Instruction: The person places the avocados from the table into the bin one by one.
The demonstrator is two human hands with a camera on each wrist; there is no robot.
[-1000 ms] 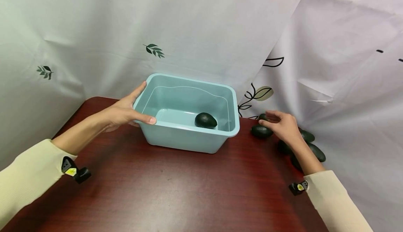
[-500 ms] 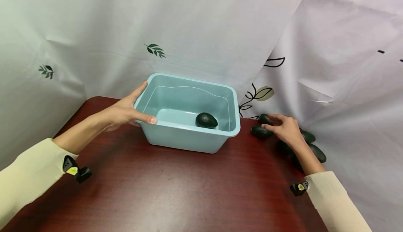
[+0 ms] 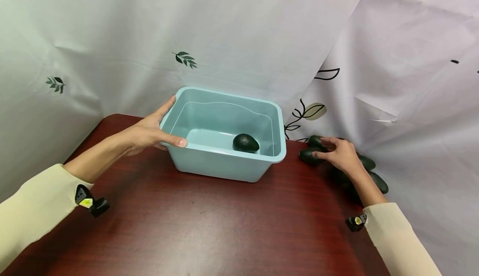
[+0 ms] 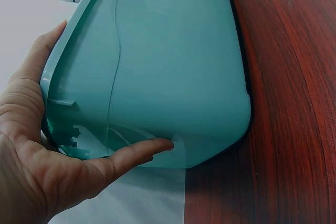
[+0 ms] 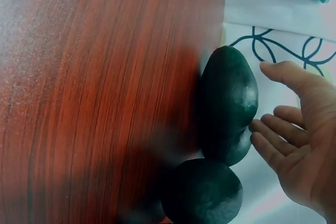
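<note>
Where the tub (image 3: 213, 168) stands: we see it upright on the table (image 3: 209, 226), its long near side towards us.
Avocado inside: we have one avocado (image 3: 245, 144) lying on the tub's floor, towards the right end and close to the near wall.
Left hand (image 3: 144, 135): we grip the tub by its left end, fingers spread wide, thumb along the near rim.
Right hand (image 3: 340, 154): we have it right of the tub, close by two loose avocados, thumb well parted from loosely bent fingers, nothing in its grasp; whether the fingertips touch the fruit we cannot tell.
Near pair (image 3: 309, 156): these two avocados lie just right of the tub, one behind the other.
Heap (image 3: 379, 182): more avocados lie bunched farther right of the tub; our right hand and forearm cover part of them, so we cannot count them.
In the way: the tub's right wall rises between the avocado inside and the loose ones.
Curtain (image 3: 239, 30): we see it behind the tub and round to its right, pale with printed leaves.
</note>
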